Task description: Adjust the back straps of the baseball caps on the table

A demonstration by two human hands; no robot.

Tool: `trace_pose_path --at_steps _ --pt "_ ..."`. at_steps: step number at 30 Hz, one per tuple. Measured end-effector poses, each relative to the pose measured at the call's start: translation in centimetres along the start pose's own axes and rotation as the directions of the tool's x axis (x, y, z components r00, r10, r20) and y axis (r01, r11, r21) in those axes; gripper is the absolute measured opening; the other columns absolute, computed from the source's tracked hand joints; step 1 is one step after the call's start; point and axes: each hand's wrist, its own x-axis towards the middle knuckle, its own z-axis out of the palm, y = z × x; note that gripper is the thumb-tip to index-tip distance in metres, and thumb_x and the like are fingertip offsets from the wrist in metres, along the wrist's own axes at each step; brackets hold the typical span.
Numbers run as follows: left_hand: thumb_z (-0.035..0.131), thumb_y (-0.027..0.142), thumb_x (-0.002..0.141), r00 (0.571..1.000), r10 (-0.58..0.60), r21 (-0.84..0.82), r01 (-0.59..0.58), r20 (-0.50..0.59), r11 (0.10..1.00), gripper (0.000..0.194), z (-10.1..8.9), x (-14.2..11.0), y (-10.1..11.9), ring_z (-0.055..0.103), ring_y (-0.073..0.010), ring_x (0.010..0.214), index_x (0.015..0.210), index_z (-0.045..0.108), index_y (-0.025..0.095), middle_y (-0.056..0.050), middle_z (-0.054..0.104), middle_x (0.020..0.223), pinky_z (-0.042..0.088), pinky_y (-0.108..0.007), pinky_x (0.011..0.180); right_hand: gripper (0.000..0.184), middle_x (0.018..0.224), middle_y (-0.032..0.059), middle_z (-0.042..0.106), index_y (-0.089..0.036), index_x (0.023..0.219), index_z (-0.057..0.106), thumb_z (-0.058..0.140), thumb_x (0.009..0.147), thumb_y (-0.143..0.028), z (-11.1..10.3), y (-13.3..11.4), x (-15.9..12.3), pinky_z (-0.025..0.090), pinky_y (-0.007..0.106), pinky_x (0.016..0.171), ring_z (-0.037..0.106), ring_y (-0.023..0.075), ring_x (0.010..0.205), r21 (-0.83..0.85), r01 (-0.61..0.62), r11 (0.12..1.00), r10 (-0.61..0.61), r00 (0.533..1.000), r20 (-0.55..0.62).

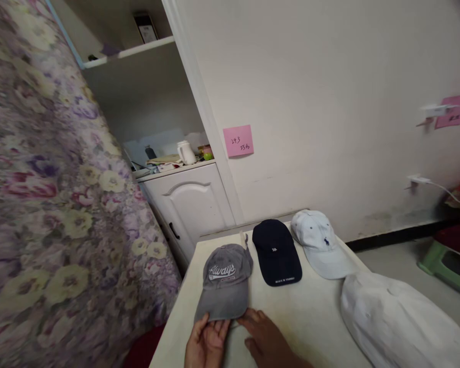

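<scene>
A grey baseball cap (227,278) with white "Always" lettering lies on the white table, its brim toward me. My left hand (207,341) is at the brim's left front edge, thumb at the edge and fingers under it, gripping it. At the brim's right front corner is my right hand (266,337); its fingertips meet the edge while the thumb stays apart, so it does not appear to grip. Just right of the grey cap sits a navy cap (276,253) with small white lettering. Beyond that is a pale blue cap (319,243) with a dark embroidered emblem.
A large white cap (400,319) fills the near right, over the table (310,319). A floral curtain (72,214) hangs at left. Behind stands a cabinet (193,204) with a white jug (186,153) on its shelf. A green-legged stool (446,268) stands at right.
</scene>
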Motion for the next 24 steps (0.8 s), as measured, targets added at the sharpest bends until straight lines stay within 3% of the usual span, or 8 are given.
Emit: trace_pose_path --at_steps 8,14,20,22,24 --pt "0.036 -0.001 0.091 0.988 0.131 -0.059 -0.126 0.087 0.990 0.048 2.1 -0.4 2.4 0.080 -0.0219 0.078 0.117 0.071 0.019 -0.008 0.083 0.084 0.067 -0.037 0.076 0.072 0.160 0.0145 0.045 -0.020 0.142 0.055 0.060 0.070 -0.015 0.3 -0.1 0.5 0.030 0.052 0.118 0.041 0.0342 0.144 -0.134 -0.034 0.990 0.048 0.993 0.109" --pt "0.034 0.002 0.093 0.975 0.150 -0.147 -0.126 0.163 0.981 0.055 5.2 0.8 4.5 0.080 -0.0256 0.083 0.138 0.059 0.021 -0.010 0.083 0.101 0.067 -0.042 0.073 0.071 0.160 0.0140 0.045 -0.021 0.137 0.060 0.059 0.067 -0.012 0.4 0.3 0.6 0.030 0.050 0.118 0.041 0.0316 0.145 -0.104 -0.049 0.993 0.061 0.992 0.111" --pt "0.029 0.006 0.100 0.920 0.204 -0.170 -0.154 0.335 0.973 0.054 10.8 -0.2 7.2 0.076 -0.0182 0.101 0.146 0.050 0.027 -0.002 0.076 0.126 0.060 -0.035 0.088 0.073 0.157 0.0195 0.048 -0.018 0.133 0.065 0.062 0.060 -0.007 0.6 0.7 0.6 0.027 0.058 0.117 0.041 0.0383 0.144 0.066 -0.050 0.997 0.046 0.997 0.067" --pt "0.032 0.011 0.103 0.888 0.241 -0.192 -0.177 0.392 0.965 0.050 11.4 -1.5 7.4 0.071 -0.0167 0.113 0.146 0.048 0.029 0.001 0.072 0.134 0.056 -0.032 0.095 0.068 0.154 0.0184 0.052 -0.021 0.127 0.069 0.064 0.060 -0.009 0.6 0.8 0.5 0.026 0.059 0.116 0.043 0.0394 0.142 0.176 -0.054 0.983 0.052 0.998 0.019" --pt "0.040 0.020 0.104 0.851 0.272 -0.222 -0.188 0.450 0.957 0.045 10.4 -3.3 7.1 0.065 -0.0152 0.124 0.146 0.049 0.033 0.004 0.069 0.138 0.052 -0.027 0.101 0.053 0.146 0.0173 0.060 -0.023 0.118 0.073 0.068 0.066 -0.017 0.6 0.7 0.6 0.030 0.057 0.114 0.051 0.0379 0.135 0.320 -0.053 0.946 0.073 0.996 -0.051"
